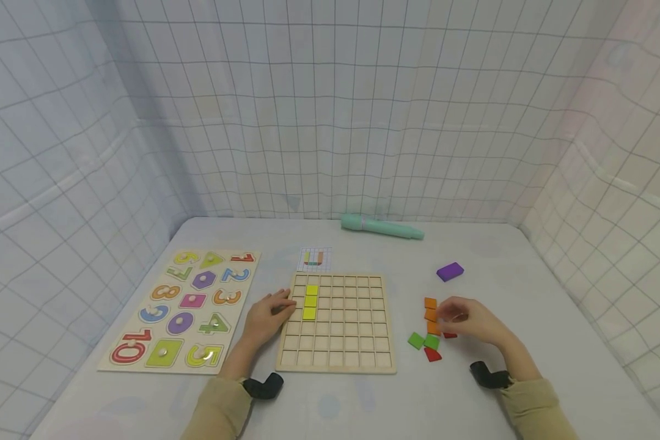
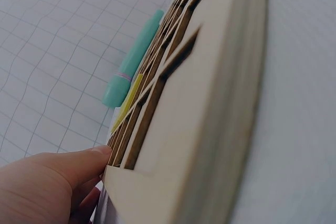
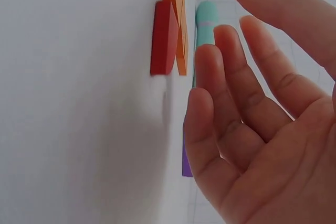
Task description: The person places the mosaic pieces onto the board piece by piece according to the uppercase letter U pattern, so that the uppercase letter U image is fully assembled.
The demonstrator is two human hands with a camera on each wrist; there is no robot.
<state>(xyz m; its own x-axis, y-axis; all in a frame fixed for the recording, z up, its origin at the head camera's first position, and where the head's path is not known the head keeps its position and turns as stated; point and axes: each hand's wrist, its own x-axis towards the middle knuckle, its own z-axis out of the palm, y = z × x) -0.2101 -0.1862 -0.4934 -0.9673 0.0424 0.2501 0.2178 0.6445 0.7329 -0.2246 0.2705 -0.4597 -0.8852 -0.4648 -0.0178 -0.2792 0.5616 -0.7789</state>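
Observation:
My left hand [image 1: 266, 318] is at the left edge of a wooden grid board [image 1: 338, 369], its thumb and fingers holding that edge. Three yellow tiles [image 1: 310, 300] stand in one column of the board. In the left wrist view, the thumb [image 2: 79, 169] lies at the board's rim; the other fingers are partly hidden. Over the loose tiles on the right is my right hand [image 1: 470, 319], fingers loosely curved and thumb apart. Nothing shows between them in the right wrist view. Beneath and beside it lie orange tiles [image 1: 431, 303], green tiles [image 1: 416, 341] and red pieces [image 3: 164, 38].
A number-and-shape puzzle board [image 1: 137, 339] lies to the left. Behind the grid board is a small pattern card [image 1: 315, 260]. A teal marker-shaped object [image 1: 385, 227] rests near the back curtain, and a purple block [image 1: 450, 271] sits behind the tiles.

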